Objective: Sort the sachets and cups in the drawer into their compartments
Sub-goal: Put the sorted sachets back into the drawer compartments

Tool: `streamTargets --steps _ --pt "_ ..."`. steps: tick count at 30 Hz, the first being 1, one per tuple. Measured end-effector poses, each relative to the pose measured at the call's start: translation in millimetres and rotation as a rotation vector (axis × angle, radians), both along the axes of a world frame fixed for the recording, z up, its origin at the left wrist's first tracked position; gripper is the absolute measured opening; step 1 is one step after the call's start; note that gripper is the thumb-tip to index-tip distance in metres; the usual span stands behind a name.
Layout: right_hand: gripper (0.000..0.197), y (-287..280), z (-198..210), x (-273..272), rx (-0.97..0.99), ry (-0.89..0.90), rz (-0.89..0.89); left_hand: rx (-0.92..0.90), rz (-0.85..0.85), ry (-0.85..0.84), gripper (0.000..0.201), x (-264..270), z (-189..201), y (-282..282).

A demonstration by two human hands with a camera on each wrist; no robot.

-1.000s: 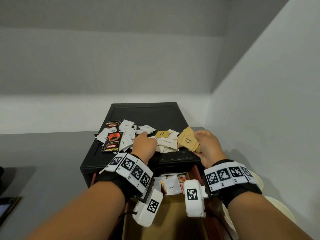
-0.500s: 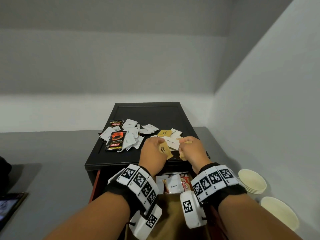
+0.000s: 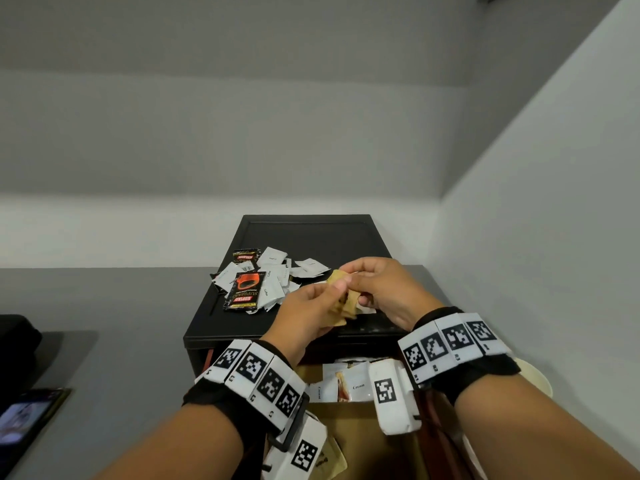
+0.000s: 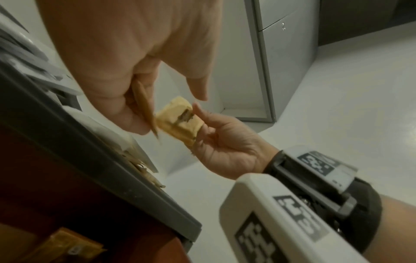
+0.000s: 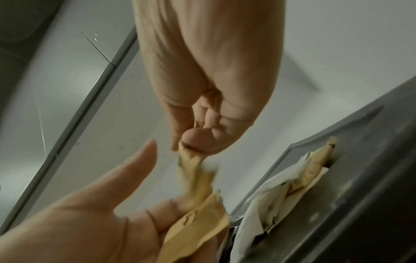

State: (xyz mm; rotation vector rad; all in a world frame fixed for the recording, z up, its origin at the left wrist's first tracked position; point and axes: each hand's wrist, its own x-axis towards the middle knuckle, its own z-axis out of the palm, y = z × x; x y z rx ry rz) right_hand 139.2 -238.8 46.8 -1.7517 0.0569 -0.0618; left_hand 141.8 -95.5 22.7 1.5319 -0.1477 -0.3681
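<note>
My hands meet above the front edge of the black box (image 3: 311, 233). The right hand (image 3: 363, 289) (image 4: 198, 122) holds a small stack of brown sugar sachets (image 3: 348, 303) (image 4: 178, 121) between thumb and curled fingers. The left hand (image 3: 332, 292) (image 5: 180, 147) pinches one more brown sachet (image 5: 191, 165) (image 4: 144, 110), which touches that stack. A loose pile of white sachets (image 3: 277, 271) and black-and-red coffee sachets (image 3: 244, 291) lies on the box top behind the hands. Below it the open drawer (image 3: 363, 445) shows cream sachets (image 3: 356, 384); my wrists hide most of the drawer.
Pale paper cups (image 3: 536, 379) stand on the grey counter to the right of the box, close to the side wall. At the far left lie a phone (image 3: 20, 424) and a dark object (image 3: 14, 337). More brown and white sachets (image 5: 292, 181) sit at the box edge.
The left hand left the pile with a brown sachet, and the right hand brought its brown sachets leftward. Both hands now meet, raised, at the box's front.
</note>
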Motion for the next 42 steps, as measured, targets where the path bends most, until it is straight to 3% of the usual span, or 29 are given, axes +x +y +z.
streamTargets --steps 3,6,9,13,15,21,24,27,31,33,36,39,42 --pt "0.014 3 7 5 0.059 0.061 0.114 0.017 -0.043 -0.003 0.025 -2 1 8" --pt "0.011 0 11 21 -0.103 0.04 0.012 -0.037 0.047 0.044 0.012 0 2 13" --pt "0.014 -12 14 43 -0.493 0.021 -0.108 -0.1 0.137 0.146 0.012 5 5 21" --pt "0.037 -16 7 69 -1.101 0.241 0.082 -0.133 0.221 0.268 0.022 10 8 32" --pt "0.052 -11 3 78 -1.272 0.296 0.186 -0.143 0.236 0.289 0.022 9 8 36" --pt "0.067 2 -3 89 -1.448 0.311 0.431 -0.12 0.186 0.318 0.011 8 6 43" --pt "0.065 1 1 86 -1.49 0.303 0.464 -0.126 0.152 0.333 0.017 7 4 44" --pt "0.05 0 1 92 -1.545 0.262 0.425 -0.149 0.138 0.38 0.017 5 5 44" --pt "0.029 -3 -2 92 -1.513 0.275 0.218 -0.25 0.135 0.468 0.024 -1 7 46" --pt "0.024 -8 1 88 -1.451 0.179 0.076 -0.28 0.122 0.505 0.033 -3 6 47" --pt "0.013 -11 12 75 -1.125 -0.006 -0.087 -0.311 0.1 0.534 0.042 -5 4 47" --pt "0.004 2 32 48 -0.599 -0.031 -0.022 -0.344 0.078 0.534 0.047 -8 3 45" --pt "0.015 22 39 22 -0.439 0.089 0.219 -0.364 0.055 0.485 0.046 -12 4 37"
